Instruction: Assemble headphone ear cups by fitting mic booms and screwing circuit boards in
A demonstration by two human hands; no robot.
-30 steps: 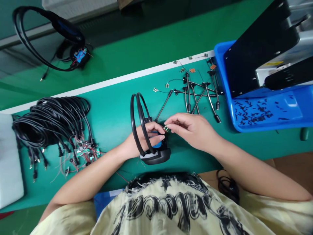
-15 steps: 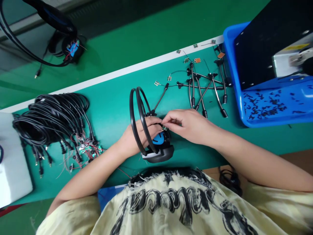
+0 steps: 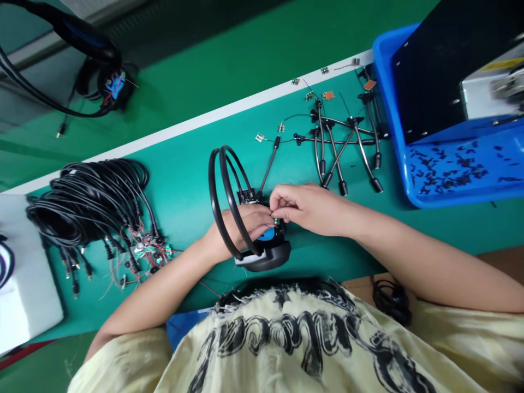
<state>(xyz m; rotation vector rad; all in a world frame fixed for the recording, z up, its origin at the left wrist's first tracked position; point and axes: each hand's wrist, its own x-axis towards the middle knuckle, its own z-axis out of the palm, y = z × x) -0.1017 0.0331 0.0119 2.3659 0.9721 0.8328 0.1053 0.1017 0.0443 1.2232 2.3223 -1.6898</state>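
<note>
A black headset (image 3: 273, 257) with a double-hoop headband stands on the green table before me, its near ear cup open with a blue inside. My left hand (image 3: 241, 225) reaches through the headband, its fingers closed over the ear cup. My right hand (image 3: 303, 208) pinches at a small green circuit board (image 3: 277, 221) at the cup, thumb and forefinger together. The fingertips of both hands meet there and partly hide the board. Beyond my hands, a thin microphone boom (image 3: 270, 164) sticks up from the headset.
A bundle of black cables (image 3: 90, 191) with bare wire ends lies at left beside a white foam-like slab (image 3: 28, 305). Several microphone booms (image 3: 331, 147) with small boards lie at right. A blue tray (image 3: 403, 164) holds a black machine and small black bits. Another headset (image 3: 117, 90) is at the far left.
The headset's hoops have tipped slightly left, and a black part behind my left fingers now shows. Both hands stay at the circuit board. The view has shifted a little.
</note>
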